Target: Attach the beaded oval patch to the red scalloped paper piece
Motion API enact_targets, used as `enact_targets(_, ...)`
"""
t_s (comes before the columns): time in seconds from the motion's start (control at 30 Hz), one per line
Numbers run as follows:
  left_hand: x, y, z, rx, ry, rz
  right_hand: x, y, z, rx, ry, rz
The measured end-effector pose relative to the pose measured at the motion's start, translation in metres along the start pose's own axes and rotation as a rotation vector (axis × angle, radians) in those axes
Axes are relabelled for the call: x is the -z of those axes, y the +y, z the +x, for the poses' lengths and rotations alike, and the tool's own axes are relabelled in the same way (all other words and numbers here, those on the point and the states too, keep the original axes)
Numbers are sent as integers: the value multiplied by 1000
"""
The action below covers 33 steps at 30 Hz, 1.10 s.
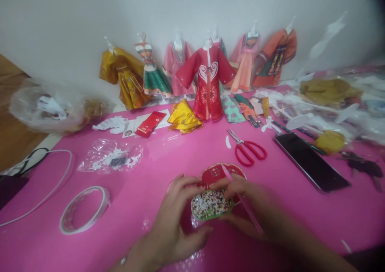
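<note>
A small green-rimmed tray point(212, 204) of mixed tiny beads lies between my two hands near the front of the table. My left hand point(180, 212) is curved round its left side, thumb and fingers apart, the fingertips at its upper left edge. My right hand point(248, 206) has a pink pen-like tool point(248, 210) between its fingers, and its fingertips also touch the tray's right side. Behind the tray, partly hidden by my hands, lies a red patterned fabric piece point(210, 175) with a pale edging.
Red-handled scissors point(249, 152) and a black phone point(311, 160) lie to the right. A tape roll point(85, 210) and a plastic bag point(111, 156) are at left. Several dressed figures, one in a red robe point(207, 79), stand along the wall of the pink table point(129, 196).
</note>
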<state>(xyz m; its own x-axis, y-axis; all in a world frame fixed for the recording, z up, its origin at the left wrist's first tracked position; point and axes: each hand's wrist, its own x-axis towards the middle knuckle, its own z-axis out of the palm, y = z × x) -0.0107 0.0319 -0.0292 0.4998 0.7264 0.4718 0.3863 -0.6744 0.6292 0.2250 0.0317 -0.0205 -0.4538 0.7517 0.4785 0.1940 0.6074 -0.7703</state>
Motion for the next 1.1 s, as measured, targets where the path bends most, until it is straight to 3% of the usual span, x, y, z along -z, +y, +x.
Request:
enact_targets(0.37, -2, 2, 10, 69, 10, 14, 1, 1, 3, 57, 31, -126)
enact_targets(0.67, -1, 2, 11, 55, 65, 17, 5, 1, -1, 37, -44, -84)
enact_targets(0.93, -3, 1, 12, 56, 23, 38, 9, 2, -9, -6, 191, 82)
enact_targets(1.1, -4, 2, 11, 76, 22, 84, 6, 8, -3, -1, 91, 101)
